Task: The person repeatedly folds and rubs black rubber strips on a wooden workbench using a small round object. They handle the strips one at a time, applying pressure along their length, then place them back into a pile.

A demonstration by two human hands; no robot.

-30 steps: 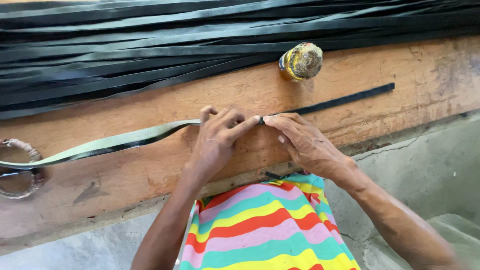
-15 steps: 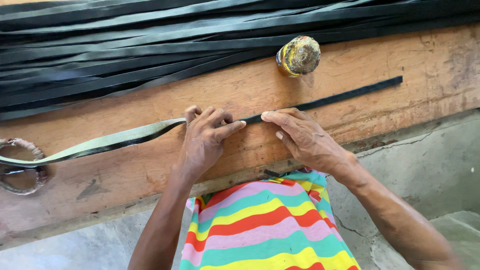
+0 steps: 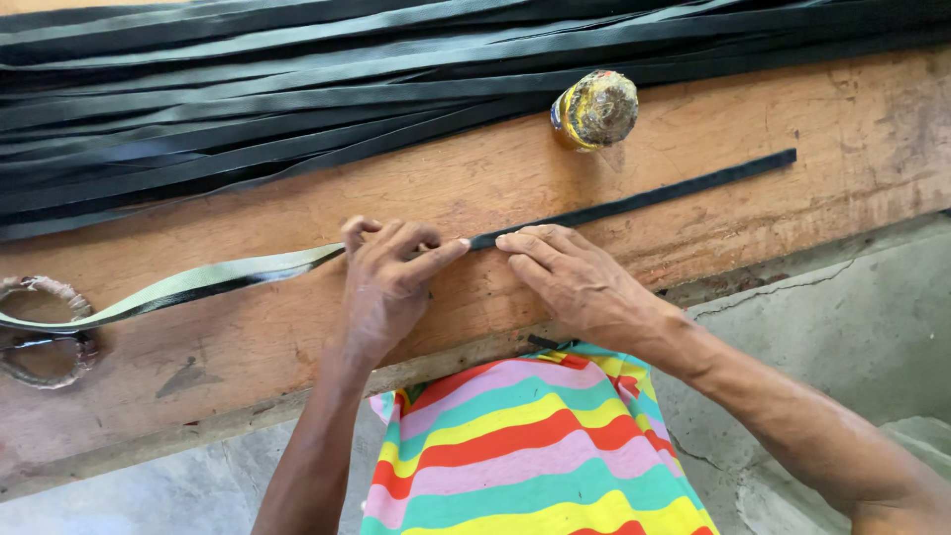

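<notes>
A long narrow black strap (image 3: 634,201) lies flat across a worn wooden board (image 3: 773,218). Its left stretch shows a pale shiny side (image 3: 198,282) running off to the left edge. My left hand (image 3: 386,282) presses on the strap with its fingers spread, forefinger pointing right along it. My right hand (image 3: 570,277) presses fingertips on the strap just right of the left forefinger. Both hands cover the strap's middle part.
A thick pile of black straps (image 3: 297,99) fills the board's far side. A small yellow tin with a smeared lid (image 3: 594,109) stands beyond my right hand. Scissors with wrapped handles (image 3: 45,332) lie at the left. Striped cloth (image 3: 525,446) covers my lap; concrete floor at the right.
Both hands have slid to the left along the strap, and the view has shifted slightly. The strap's right end now lies farther right in view.
</notes>
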